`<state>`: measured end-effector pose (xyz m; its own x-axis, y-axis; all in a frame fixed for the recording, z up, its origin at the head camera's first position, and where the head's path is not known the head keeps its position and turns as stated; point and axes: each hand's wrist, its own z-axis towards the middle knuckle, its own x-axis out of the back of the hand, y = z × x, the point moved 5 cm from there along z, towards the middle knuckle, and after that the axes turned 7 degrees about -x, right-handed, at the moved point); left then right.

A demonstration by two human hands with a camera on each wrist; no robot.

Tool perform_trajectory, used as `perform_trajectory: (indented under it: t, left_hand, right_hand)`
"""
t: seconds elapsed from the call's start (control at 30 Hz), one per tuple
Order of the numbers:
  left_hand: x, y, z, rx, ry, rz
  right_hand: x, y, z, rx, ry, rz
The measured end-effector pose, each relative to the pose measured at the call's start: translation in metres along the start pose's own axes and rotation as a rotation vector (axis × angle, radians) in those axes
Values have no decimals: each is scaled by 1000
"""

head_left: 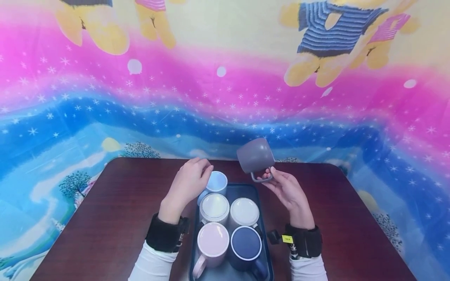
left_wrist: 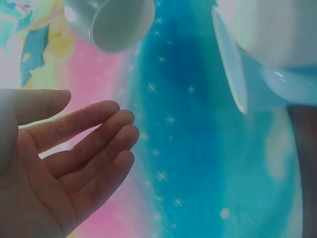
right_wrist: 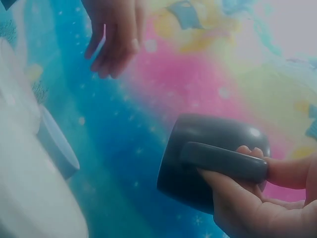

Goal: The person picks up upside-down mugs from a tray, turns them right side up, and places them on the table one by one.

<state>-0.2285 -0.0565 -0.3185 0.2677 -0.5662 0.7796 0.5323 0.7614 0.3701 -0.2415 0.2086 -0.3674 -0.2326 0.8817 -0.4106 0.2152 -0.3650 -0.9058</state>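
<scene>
My right hand [head_left: 286, 189] grips a dark grey mug [head_left: 256, 155] by its handle, fingers and thumb curled round it. The mug is tilted, raised over the back right of a dark tray [head_left: 242, 190]. In the left wrist view its pale inside shows at the top. My left hand [head_left: 191, 177] holds nothing; its fingers are relaxed, beside and above a light blue mug [head_left: 216, 182] at the tray's back left. The right wrist view shows the grey mug's handle [right_wrist: 225, 161] pinched between thumb and fingers.
Two white mugs [head_left: 214, 207] stand side by side in the tray's middle. A pink mug [head_left: 212, 239] and a navy mug [head_left: 246, 244] stand at its front. Under the tray is a brown table [head_left: 105, 218], with a printed cloth [head_left: 211, 97] behind.
</scene>
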Motion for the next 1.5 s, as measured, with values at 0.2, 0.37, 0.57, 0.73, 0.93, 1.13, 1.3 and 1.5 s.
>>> perform_trajectory:
  t: [0.2, 0.37, 0.57, 0.73, 0.93, 1.13, 1.3, 1.5]
  left_hand:
    - [0, 19, 12, -19, 25, -42]
    - [-3, 27, 19, 58, -17, -112]
    - [-10, 32, 24, 163, -50, -236]
    - [-15, 37, 25, 234, -78, -288]
    - [-24, 43, 25, 267, -108, -381]
    - [-29, 50, 25, 282, -126, -428]
    - [-35, 50, 25, 292, -106, -436]
    - [-37, 46, 27, 327, -31, -506]
  right_hand:
    - [-7, -4, 0, 29, -19, 39]
    - [-15, -7, 1, 44, -40, 61]
    - [-23, -9, 0, 53, -58, 89]
    - [-28, -11, 0, 73, -76, 118]
    - [-34, -10, 1, 82, -88, 157]
    - [-44, -11, 0, 74, -93, 173]
    - [-52, -9, -1, 62, -108, 146]
    - [-58, -7, 0, 46, -128, 190]
